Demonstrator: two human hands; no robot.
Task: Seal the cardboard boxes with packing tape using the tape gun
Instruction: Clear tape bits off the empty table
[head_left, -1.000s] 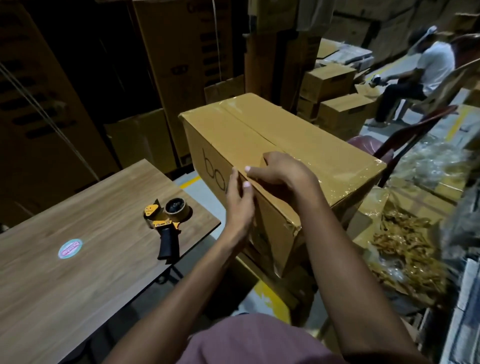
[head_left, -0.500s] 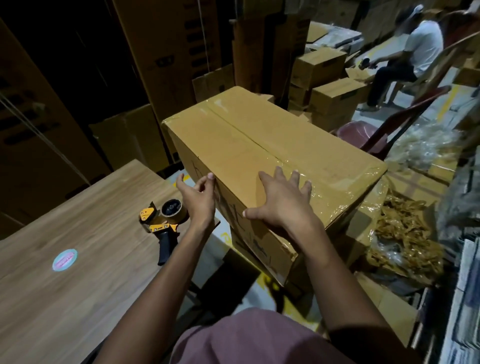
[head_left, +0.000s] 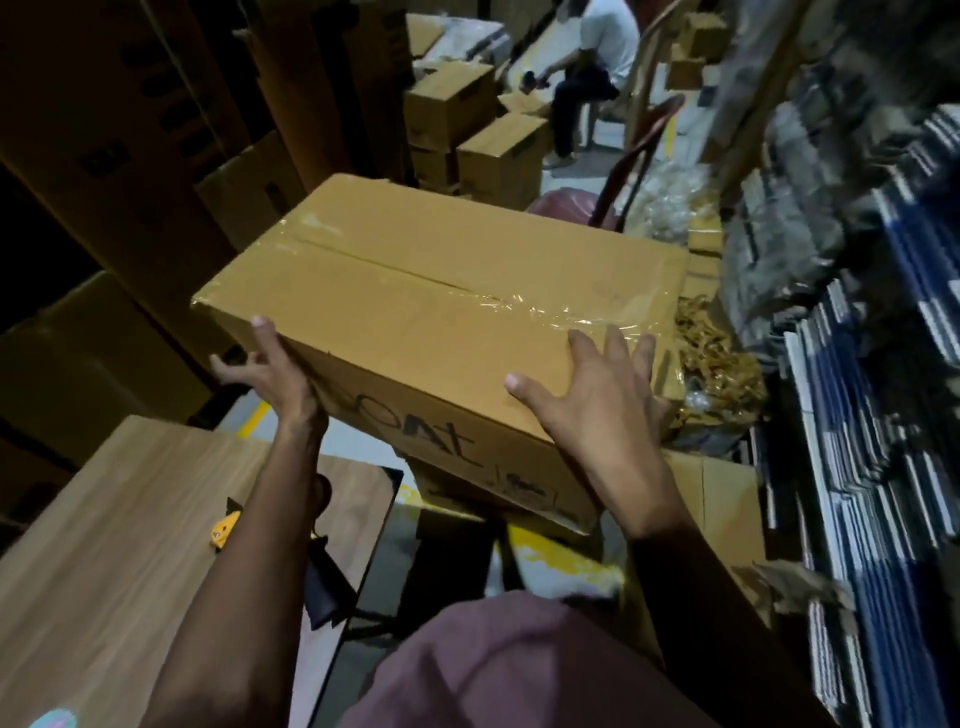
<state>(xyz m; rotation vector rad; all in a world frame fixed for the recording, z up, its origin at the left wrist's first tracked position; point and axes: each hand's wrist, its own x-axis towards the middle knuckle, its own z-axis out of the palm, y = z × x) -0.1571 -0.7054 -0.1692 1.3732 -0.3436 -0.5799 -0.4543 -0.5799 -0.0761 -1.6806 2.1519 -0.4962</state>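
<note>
We held the taped box (head_left: 441, 291) lengthwise between our hands, left hand (head_left: 280, 379) cupping its left end, right fingers (head_left: 597, 358) spread flat on top, tape gun (head_left: 228, 527) on the bench (head_left: 104, 545) under our left arm.

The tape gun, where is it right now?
In the head view the tape gun lies low on the left, on the wooden table near its right edge, mostly hidden behind the left forearm, with neither hand touching it.

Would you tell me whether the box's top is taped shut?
Shut: the box flaps meet, with clear tape over the seam.
</note>
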